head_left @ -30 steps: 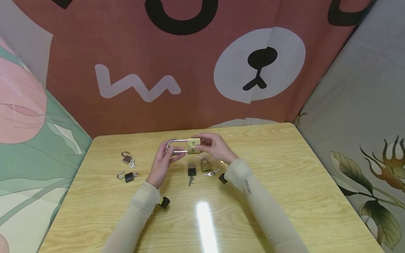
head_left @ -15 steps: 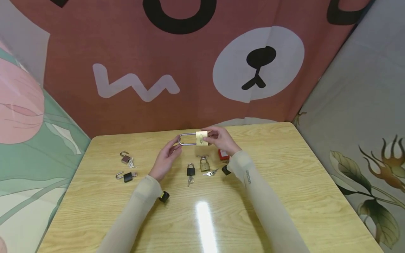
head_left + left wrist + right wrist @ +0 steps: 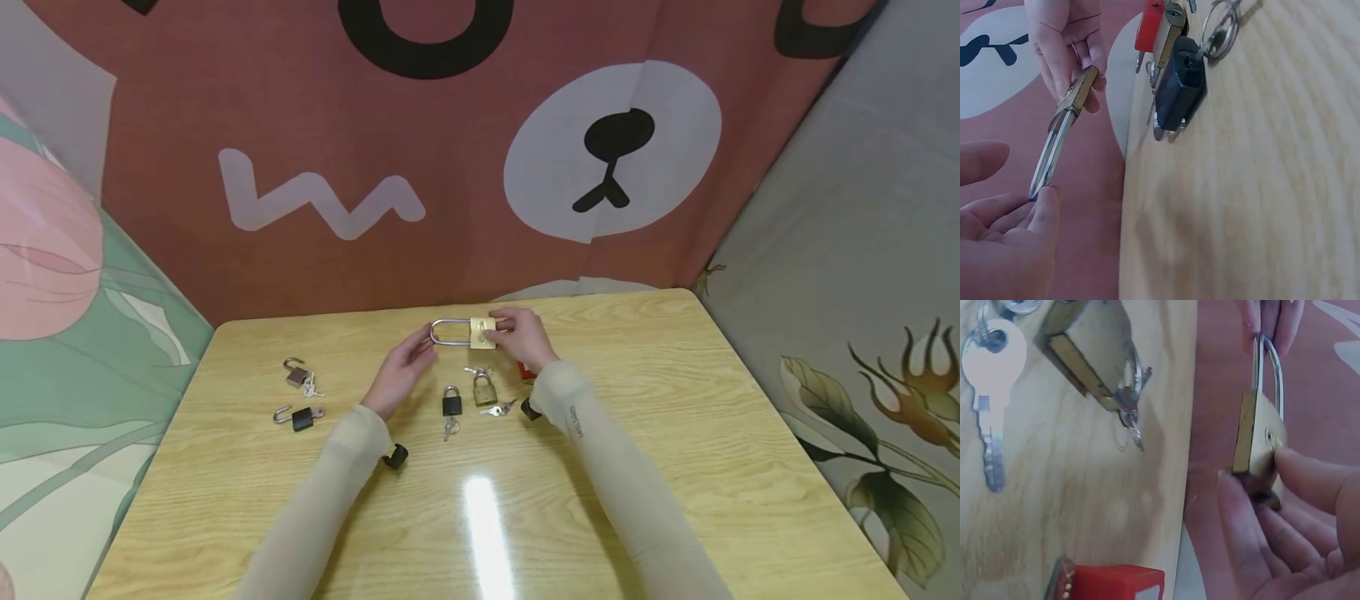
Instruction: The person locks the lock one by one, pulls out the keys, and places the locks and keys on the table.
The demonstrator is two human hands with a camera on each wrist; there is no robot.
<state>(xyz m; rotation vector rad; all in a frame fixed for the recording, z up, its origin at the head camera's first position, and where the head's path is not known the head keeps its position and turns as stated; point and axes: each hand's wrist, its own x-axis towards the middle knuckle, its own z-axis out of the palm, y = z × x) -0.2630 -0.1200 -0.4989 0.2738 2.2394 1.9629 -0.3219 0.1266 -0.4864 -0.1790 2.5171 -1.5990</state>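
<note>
My right hand [image 3: 525, 337] pinches the gold body of a long-shackled padlock [image 3: 477, 333], which it holds up above the far side of the table. The silver shackle [image 3: 1050, 153] points left and looks closed into the body. My left hand [image 3: 396, 379] touches the rounded end of the shackle with its fingertips, and its thumb [image 3: 985, 159] stands apart from the metal. In the right wrist view, thumb and fingers lie on either side of the padlock's lower end, and a keyhole shows in its base. I see no key in it.
Below the hands lie a black padlock [image 3: 452, 406] with keys, a brass padlock [image 3: 484, 392] and a partly covered red padlock [image 3: 1119, 582]. Two padlocks with raised shackles, one brown [image 3: 297, 377], one black [image 3: 303, 418], lie left. A black-and-yellow object [image 3: 396, 456] sits by the left sleeve.
The padlock has moved right and slightly away. My left hand has slid from around the shackle to its tip, its thumb coming off. My right hand keeps its hold.
</note>
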